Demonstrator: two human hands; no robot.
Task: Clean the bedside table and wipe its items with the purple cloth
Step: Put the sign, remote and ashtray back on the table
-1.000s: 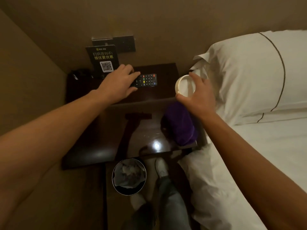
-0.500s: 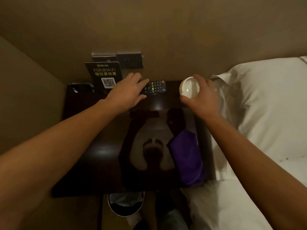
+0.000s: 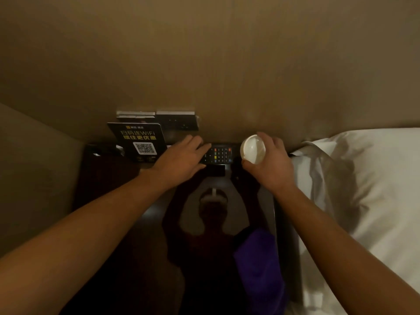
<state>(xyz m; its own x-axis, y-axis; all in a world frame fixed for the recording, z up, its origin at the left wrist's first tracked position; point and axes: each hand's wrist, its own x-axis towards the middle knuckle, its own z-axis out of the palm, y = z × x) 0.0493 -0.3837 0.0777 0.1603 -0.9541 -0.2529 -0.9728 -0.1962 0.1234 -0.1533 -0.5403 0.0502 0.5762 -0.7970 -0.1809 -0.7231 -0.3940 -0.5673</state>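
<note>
The dark glossy bedside table [image 3: 127, 223] fills the lower middle. My left hand [image 3: 181, 159] lies over the near end of the black remote control [image 3: 219, 153] at the table's back edge, fingers laid on it. My right hand [image 3: 270, 162] grips a round white dish [image 3: 253, 150], lifted just right of the remote. The purple cloth [image 3: 256, 267] lies crumpled on the table's front right corner, away from both hands.
A black WiFi sign with a QR code [image 3: 139, 139] stands at the back left, next to a dark object [image 3: 102, 152] in the corner. Wall sockets [image 3: 177, 120] sit above the table. A white pillow [image 3: 354, 178] and bed border the right side.
The view has tilted up toward the wall, so the bin below is out of sight. My right hand carried the white dish left, closer to the remote. My left hand stays on the remote.
</note>
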